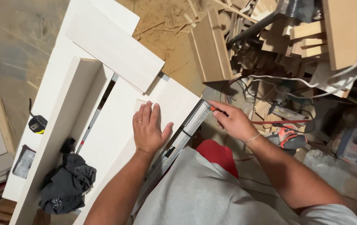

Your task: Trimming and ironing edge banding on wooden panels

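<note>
Workshop: left hand (148,129) flat on white board (116,137)

Left hand (148,127) flat, right hand (233,121) pinching.

White board (116,125), silver metal ruler (186,131) along its edge, red pencil (218,111) at the ruler's far end, dark grey cloth (68,185) left of the board, black-and-yellow tape measure (37,123) beyond the cloth, orange-and-grey drill (288,137) right of the ruler
</note>
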